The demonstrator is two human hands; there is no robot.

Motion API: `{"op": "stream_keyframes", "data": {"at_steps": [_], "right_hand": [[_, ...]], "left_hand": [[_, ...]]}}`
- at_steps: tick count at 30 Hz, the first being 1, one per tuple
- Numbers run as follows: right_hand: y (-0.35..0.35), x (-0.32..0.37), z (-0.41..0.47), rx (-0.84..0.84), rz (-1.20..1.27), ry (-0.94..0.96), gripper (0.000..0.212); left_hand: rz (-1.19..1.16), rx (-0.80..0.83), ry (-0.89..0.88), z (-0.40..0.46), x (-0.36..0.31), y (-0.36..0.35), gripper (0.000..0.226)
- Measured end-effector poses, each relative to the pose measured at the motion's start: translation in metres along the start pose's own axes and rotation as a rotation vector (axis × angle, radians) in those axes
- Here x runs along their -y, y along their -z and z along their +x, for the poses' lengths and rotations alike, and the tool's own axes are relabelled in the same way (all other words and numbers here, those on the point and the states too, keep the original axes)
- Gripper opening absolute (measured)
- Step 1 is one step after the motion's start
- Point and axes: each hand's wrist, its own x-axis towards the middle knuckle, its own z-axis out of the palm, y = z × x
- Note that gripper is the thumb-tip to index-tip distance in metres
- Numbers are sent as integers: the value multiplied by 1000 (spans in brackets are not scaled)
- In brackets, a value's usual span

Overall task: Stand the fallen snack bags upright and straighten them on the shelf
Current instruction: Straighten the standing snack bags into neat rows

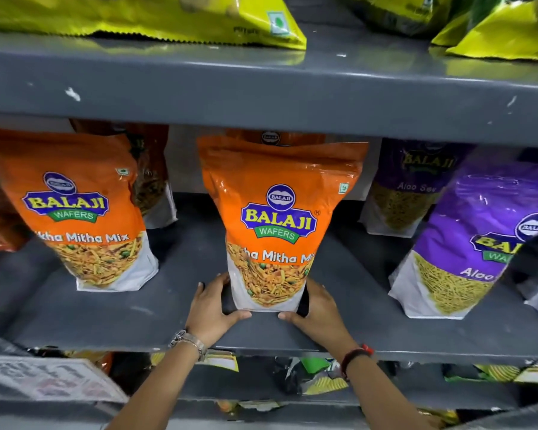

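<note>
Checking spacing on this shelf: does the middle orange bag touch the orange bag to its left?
Apart. The head view shows bare grey shelf between the middle orange bag and the left orange bag.

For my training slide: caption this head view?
Both hands, left hand and right hand, steady an upright orange snack bag on the grey shelf.

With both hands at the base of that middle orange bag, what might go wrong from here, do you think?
1. The left hand and right hand grip only the base of the middle orange bag; its tall top could tip once released.
2. The bag stands near the shelf's front edge, so it could slide off.
3. The purple bag to the right already leans; a sideways nudge might topple it.
</note>
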Motion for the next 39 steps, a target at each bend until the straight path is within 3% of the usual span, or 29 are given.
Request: {"op": "stream_keyframes", "data": {"at_steps": [16,21,23,25,28,32,34,37,39], "right_hand": [[-4,2,-10,-28,-53,-50,65],[2,7,-14,16,4,-65,79],[2,8,-25,-89,101,-118,91],[3,15,-40,-296,126,-93,87],[-6,34,-53,-452,20,201,63],[-41,79,-50,-310,-13,480,44],[-63,99,-40,-169,35,443,43],[-102,121,-16,30,45,306,53],[-133,135,1,148,107,179,60]], "left_hand": [[-58,36,44,-6,-1,1,69],[-75,48,68,-13,-6,2,76],[-165,40,72,-18,-6,6,82],[-216,-30,54,-27,-6,12,80],[-171,-249,8,-48,6,26,69],[-95,-492,41,-68,38,59,62],[-95,-533,97,-74,57,83,69],[-85,-509,168,-72,92,119,102],[-91,-450,226,-62,119,141,102]]}}
